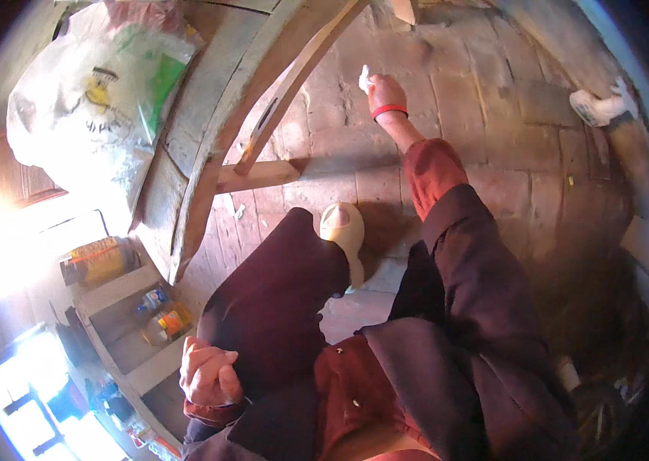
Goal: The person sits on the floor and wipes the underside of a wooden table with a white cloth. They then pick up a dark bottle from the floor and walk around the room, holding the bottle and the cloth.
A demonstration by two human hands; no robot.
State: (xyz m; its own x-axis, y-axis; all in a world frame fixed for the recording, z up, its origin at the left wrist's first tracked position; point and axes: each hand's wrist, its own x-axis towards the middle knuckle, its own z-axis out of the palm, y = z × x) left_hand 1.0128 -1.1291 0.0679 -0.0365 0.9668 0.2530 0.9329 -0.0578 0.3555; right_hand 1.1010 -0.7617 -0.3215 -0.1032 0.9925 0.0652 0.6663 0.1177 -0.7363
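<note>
My right hand, with a red band at the wrist, reaches out over the brick floor. Its fingers close around a small white item, perhaps crumpled paper or cloth; most of it is hidden in the fist. My left hand is curled by my left thigh, and no object shows in it. Close beside that hand is a wooden shelf unit. Below me, a foot in a pale slipper rests on the floor.
A wooden table stands at the left, with a large white plastic bag on top. Its wooden leg meets a floor-level beam. Bottles and a large jar sit on the shelving. A white object lies far right.
</note>
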